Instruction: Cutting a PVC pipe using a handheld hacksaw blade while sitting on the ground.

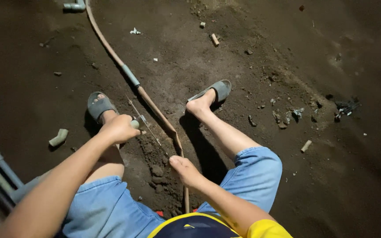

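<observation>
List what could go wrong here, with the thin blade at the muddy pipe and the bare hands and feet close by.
1. The right hand presses the muddy pipe down right beside the thin saw blade that the left hand grips; a slip could cut the fingers.
2. The pipe lies on loose dirt clods and may roll or shift mid-stroke.
3. Both feet wear open slippers, toes exposed near the blade.
</observation>
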